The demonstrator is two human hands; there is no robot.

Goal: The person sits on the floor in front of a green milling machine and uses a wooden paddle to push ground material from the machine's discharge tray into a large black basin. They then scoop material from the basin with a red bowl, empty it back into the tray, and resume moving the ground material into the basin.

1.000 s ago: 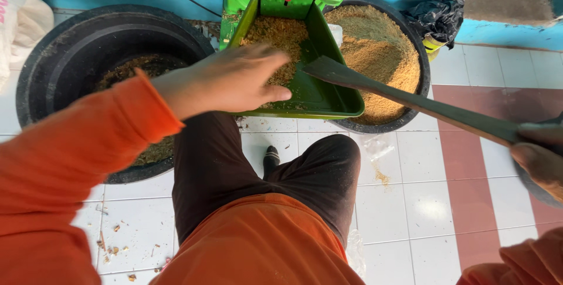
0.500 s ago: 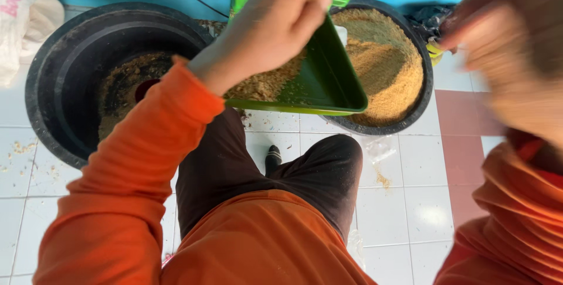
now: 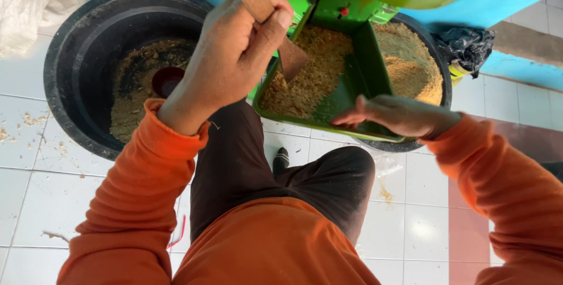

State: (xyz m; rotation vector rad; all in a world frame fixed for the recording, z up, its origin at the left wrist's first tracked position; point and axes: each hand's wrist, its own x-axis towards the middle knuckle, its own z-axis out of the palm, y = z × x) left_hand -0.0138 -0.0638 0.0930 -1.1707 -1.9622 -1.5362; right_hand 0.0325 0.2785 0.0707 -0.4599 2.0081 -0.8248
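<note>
Two black tubs (image 3: 70,85); one green tray (image 3: 375,80)

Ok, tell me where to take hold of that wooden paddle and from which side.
Take the wooden paddle by its narrow handle, where the left hand already wraps it, coming from above on the black tub side. Its wide blade points down into the shavings in the green tray, so only the handle is free.

White printed sack (image 3: 35,9) top left; black bag (image 3: 466,47) right

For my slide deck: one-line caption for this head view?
Left hand grips a wooden paddle over the green tray of meal; right hand rests on its rim.
</note>
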